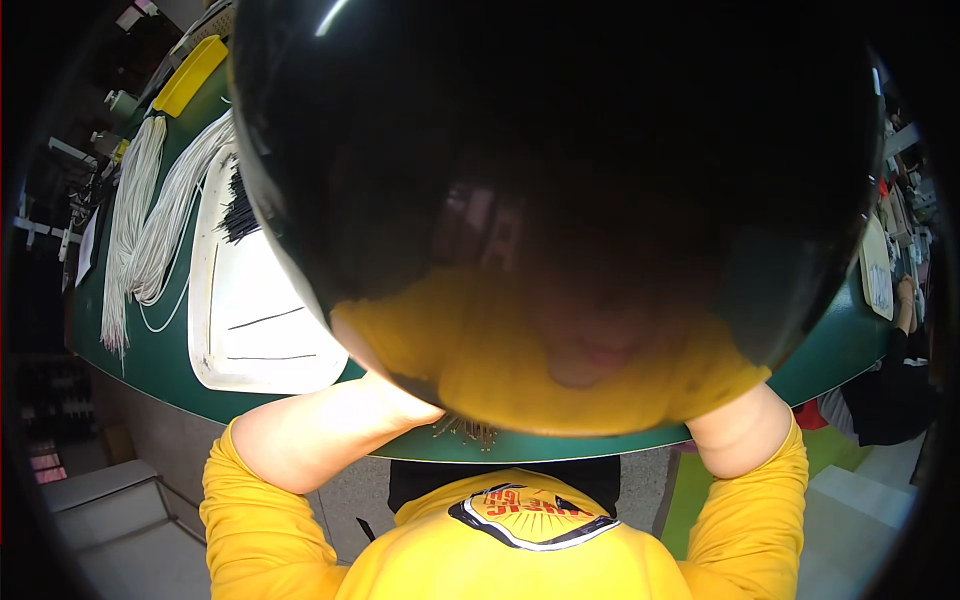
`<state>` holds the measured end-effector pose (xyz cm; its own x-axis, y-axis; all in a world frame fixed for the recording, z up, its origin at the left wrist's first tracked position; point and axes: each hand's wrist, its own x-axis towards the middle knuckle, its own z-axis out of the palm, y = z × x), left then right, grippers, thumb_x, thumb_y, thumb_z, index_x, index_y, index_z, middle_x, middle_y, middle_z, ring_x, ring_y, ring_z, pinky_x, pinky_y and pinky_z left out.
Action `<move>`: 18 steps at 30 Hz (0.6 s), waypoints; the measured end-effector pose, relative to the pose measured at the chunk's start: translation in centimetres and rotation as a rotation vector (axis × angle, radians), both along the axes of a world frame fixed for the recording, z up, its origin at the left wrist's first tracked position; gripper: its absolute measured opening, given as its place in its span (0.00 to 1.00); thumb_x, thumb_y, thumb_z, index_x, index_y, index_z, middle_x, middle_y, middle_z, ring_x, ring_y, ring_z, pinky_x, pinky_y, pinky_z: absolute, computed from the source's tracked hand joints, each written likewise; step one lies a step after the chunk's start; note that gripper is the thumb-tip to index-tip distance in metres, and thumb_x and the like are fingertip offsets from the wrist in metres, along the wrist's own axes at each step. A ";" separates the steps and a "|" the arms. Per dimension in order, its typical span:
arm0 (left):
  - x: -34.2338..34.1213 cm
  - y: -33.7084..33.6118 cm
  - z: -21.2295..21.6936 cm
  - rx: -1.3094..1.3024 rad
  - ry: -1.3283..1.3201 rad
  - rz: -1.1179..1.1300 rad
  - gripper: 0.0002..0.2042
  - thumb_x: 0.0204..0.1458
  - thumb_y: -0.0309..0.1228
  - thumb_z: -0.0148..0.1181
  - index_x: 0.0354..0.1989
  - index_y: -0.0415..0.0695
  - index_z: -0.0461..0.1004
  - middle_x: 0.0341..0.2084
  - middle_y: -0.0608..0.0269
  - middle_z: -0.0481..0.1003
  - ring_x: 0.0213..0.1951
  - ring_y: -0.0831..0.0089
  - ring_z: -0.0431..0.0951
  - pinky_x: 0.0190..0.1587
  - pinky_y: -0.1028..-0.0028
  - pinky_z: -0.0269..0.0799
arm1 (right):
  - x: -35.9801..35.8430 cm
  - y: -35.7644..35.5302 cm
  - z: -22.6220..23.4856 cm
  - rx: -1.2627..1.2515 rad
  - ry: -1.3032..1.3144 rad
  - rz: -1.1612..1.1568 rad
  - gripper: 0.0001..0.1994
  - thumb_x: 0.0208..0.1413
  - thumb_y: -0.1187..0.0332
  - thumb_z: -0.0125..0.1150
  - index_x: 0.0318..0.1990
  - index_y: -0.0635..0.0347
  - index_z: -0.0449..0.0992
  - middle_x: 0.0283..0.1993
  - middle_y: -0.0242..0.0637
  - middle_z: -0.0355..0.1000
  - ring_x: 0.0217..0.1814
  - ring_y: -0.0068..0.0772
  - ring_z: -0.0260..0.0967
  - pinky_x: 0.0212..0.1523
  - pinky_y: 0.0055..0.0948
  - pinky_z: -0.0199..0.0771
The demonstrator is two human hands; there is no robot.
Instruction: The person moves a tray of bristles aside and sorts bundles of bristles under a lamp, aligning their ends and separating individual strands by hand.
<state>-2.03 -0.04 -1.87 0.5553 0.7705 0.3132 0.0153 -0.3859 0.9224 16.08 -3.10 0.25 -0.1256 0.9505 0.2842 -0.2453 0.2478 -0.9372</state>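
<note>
A large glossy black dome [560, 150] fills the upper centre of the view and hides both hands. It mirrors the yellow shirt and blurs all else. Both forearms rise from the lower edge and pass behind the dome's lower rim: left forearm [320, 425] bare from a pushed-up yellow sleeve, right forearm [735, 430] likewise. Neither hand shows, so how far they are open, and what they have hold of, cannot be told.

Just under the dome's rim, at the near edge of the green table [160, 350], a small fan of thin wire ends with tan tips [468, 430] pokes out, spreading toward the person.

Toward the table's left end lies a white tray [250, 340], long axis running away from the near edge, with two dark strands across it and a bundle of black wires [237, 210] at its far part. Left of the tray, two long hanks of white cord [150, 220] run the same way. A flat yellow bin [190, 75] sits at the far left corner.

At the right end, a pale oval card [877, 270], markings too small to read.
</note>
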 end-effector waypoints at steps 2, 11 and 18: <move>0.0 -0.3 0.1 -0.018 -0.004 -0.006 0.04 0.48 0.25 0.47 0.29 0.37 0.67 0.17 0.59 0.70 0.15 0.76 0.67 0.18 0.82 0.61 | 0.2 -0.7 1.3 -0.218 0.206 -0.012 0.04 0.51 0.73 0.47 0.31 0.65 0.65 0.25 0.37 0.67 0.26 0.24 0.66 0.29 0.20 0.67; 0.2 -0.2 0.4 -0.104 -0.008 -0.022 0.04 0.48 0.24 0.47 0.30 0.37 0.67 0.18 0.59 0.70 0.17 0.75 0.68 0.21 0.81 0.62 | 1.9 0.0 1.9 -0.418 0.584 0.351 0.09 0.52 0.72 0.44 0.21 0.63 0.62 0.13 0.32 0.59 0.14 0.24 0.60 0.17 0.22 0.61; 1.0 -0.5 0.5 -0.177 -0.003 -0.041 0.04 0.48 0.24 0.47 0.30 0.37 0.67 0.19 0.59 0.70 0.18 0.75 0.68 0.23 0.80 0.63 | 0.4 -0.3 0.8 -0.214 0.126 0.125 0.03 0.44 0.77 0.55 0.23 0.67 0.70 0.18 0.27 0.66 0.20 0.12 0.60 0.21 0.14 0.61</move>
